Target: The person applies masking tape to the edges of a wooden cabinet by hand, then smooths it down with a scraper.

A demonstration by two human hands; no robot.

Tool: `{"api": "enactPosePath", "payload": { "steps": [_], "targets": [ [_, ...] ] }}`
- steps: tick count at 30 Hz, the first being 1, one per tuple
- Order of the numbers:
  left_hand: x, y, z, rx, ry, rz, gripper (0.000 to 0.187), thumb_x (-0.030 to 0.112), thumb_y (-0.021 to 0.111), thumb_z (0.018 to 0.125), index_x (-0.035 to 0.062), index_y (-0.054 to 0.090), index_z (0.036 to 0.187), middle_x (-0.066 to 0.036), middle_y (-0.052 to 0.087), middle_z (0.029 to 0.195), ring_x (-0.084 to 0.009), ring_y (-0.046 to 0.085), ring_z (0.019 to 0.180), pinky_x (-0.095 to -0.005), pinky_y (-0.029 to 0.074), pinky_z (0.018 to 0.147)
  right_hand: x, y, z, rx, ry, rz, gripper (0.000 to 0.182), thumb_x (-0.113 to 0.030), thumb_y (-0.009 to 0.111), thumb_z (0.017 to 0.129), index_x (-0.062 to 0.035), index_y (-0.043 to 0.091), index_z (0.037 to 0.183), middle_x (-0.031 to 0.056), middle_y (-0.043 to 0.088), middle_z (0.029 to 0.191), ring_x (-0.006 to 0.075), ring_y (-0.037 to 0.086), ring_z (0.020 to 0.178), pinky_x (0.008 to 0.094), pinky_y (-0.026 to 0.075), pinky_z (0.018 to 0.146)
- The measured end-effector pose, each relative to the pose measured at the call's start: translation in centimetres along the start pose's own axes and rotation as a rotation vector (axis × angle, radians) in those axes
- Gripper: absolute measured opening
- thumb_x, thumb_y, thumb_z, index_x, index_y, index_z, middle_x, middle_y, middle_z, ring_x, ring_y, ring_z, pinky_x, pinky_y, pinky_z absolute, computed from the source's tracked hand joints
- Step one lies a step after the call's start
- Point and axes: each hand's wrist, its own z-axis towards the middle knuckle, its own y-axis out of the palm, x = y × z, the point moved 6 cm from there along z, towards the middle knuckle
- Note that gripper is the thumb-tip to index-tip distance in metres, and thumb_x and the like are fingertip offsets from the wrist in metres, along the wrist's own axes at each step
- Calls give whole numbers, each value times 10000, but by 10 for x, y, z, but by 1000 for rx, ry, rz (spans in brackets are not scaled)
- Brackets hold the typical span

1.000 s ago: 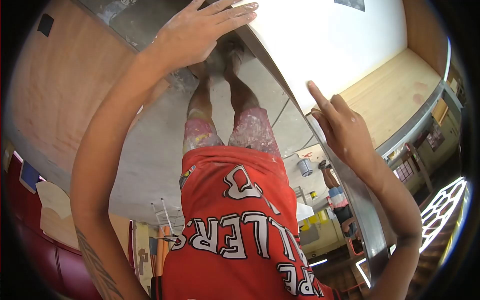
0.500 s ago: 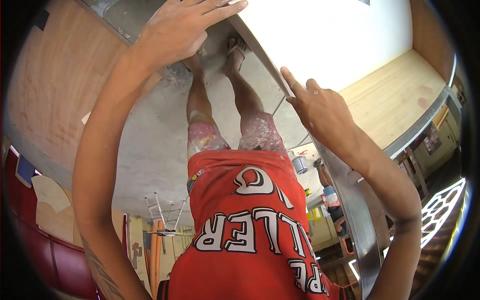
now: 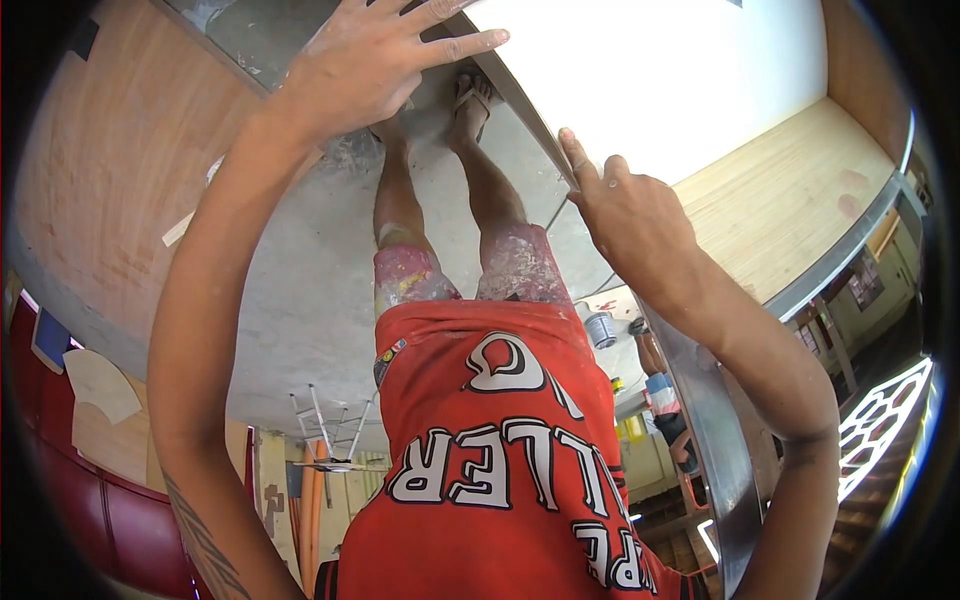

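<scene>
My left hand [image 3: 370, 65] is at the upper left, back up, with its fingers spread and pointing right. One fingertip reaches the near edge of a bright white panel [image 3: 680, 75]. At that panel's lower corner is my right hand [image 3: 630, 205]. Its index finger is stretched out against the edge, apart from the more bent fingers beside it, whose tips are partly hidden. Neither hand visibly grips a loose object. Pale marks dot the fingers of both hands.
A wooden panel [image 3: 140, 130] stands at the left. Light wood [image 3: 790, 195] and a metal-like edge [image 3: 715, 450] are at the right. Below are a folding stand [image 3: 330, 430], a grey bucket [image 3: 600, 330] and another person's leg and clothing [image 3: 662, 395]. My feet stand on the grey floor [image 3: 300, 270].
My left hand has shifted slightly right and down, its fingers more spread over the panel's edge. My right hand has moved slightly left and up.
</scene>
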Motion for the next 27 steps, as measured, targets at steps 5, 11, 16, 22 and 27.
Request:
{"api": "enactPosePath", "payload": {
  "steps": [5,11,16,22,27],
  "targets": [
    [0,-1,-1,21,0,27,663,104,646,863,255,547,1501,-83,388,1646,-350,280,1557,-677,160,1248,-2,8,1,-3,-13,-61,684,-32,577,933,25,362,1580,169,632,874,270,682,684,373,582,606],
    [-33,-16,-9,19,-157,98,745,58,627,826,84,446,1548,-94,370,1658,-259,289,1563,-598,93,1288,-10,-20,-29,10,-17,10,691,-85,593,960,-4,337,1597,156,586,844,275,662,658,384,566,569],
    [-30,-13,-12,49,-126,31,781,30,598,808,57,402,1563,-109,371,1655,-288,288,1562,-606,106,1283,-10,-46,-56,71,-16,22,680,-206,609,1008,-67,332,1614,142,559,832,278,648,644,392,544,531],
    [-28,-11,-11,44,-152,82,782,31,610,800,86,428,1559,-100,374,1655,-307,294,1557,-607,125,1282,-3,-21,-42,115,-50,11,680,-212,601,1021,-76,313,1622,143,565,825,262,631,606,386,543,524],
    [-27,-10,-10,65,-133,36,759,6,614,801,201,511,1527,-90,380,1652,-314,302,1552,-611,138,1280,-1,3,-18,69,-63,-20,696,-161,606,1000,-18,308,1613,150,581,822,252,645,621,370,559,545]
  ]
}}
